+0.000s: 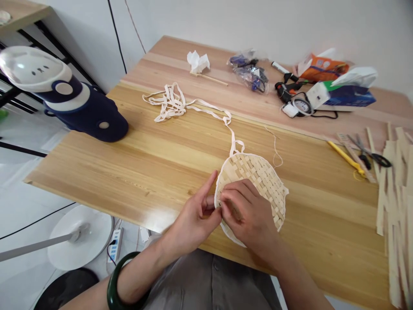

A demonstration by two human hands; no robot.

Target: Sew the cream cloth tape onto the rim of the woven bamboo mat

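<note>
A round mat woven from pale bamboo strips (258, 172), its edge bound in white tape, lies at the front edge of the table. My left hand (195, 219) pinches the mat's left rim between thumb and fingers, the index finger stretched out. Over the mat, my right hand (250, 215) is closed in a pinch close to the left thumb; what its fingertips hold is too small to make out. From the mat's top edge a white cloth tape (171, 103) runs to a loose heap. A thin thread (275, 148) lies beside the mat.
Scissors (368, 153), a yellow tool (346, 157) and bamboo strips (395, 206) lie at the right. Bagged items (250, 71), a glue gun (285, 90) and a tissue pack (351, 92) stand behind. A dark blue figure (84, 107) leans at the left.
</note>
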